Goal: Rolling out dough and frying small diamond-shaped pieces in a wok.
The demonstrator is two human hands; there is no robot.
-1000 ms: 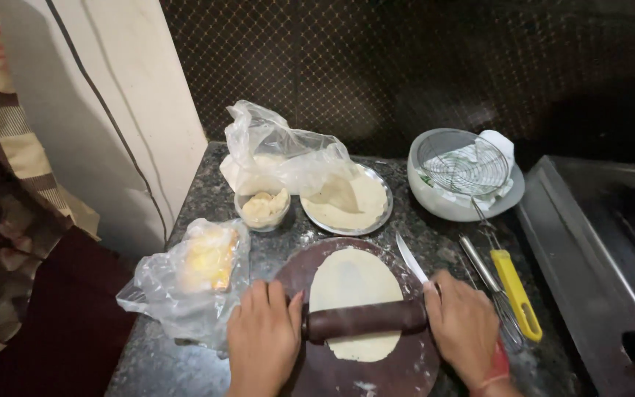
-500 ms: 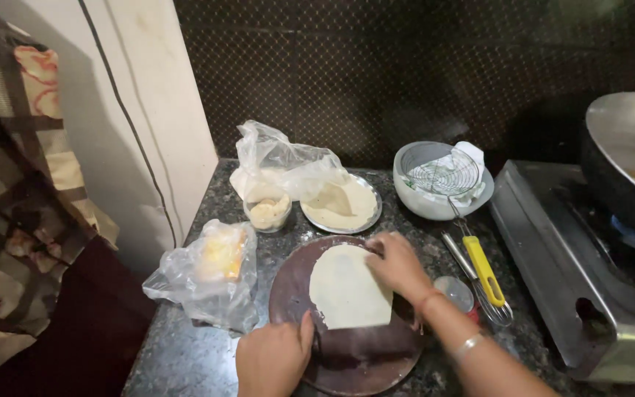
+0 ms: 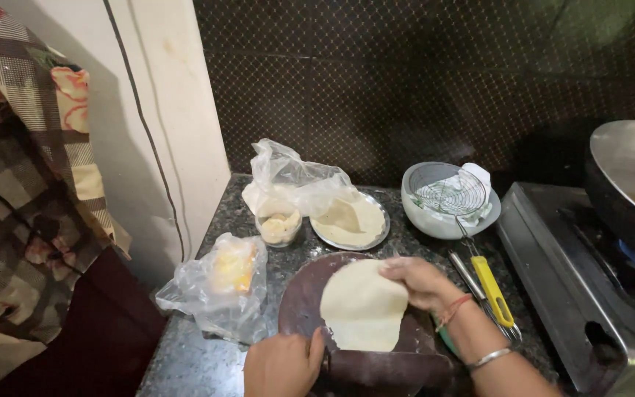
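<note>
Dough (image 3: 361, 309) rolled flat on the board (image 3: 299, 309), lower centre; right hand (image 3: 420, 283) pinches its edge, left hand (image 3: 282, 365) grips the pin (image 3: 387, 370); frying is left.

Steel plate (image 3: 350, 220) of flour sits beside a small cup (image 3: 278, 226) under a clear bag (image 3: 295, 180). A second bag (image 3: 218, 283) lies left. A wire skimmer (image 3: 453, 197) rests in a grey bowl (image 3: 424, 217). A pan (image 3: 630, 184) occupies the stove (image 3: 575, 294).
</note>
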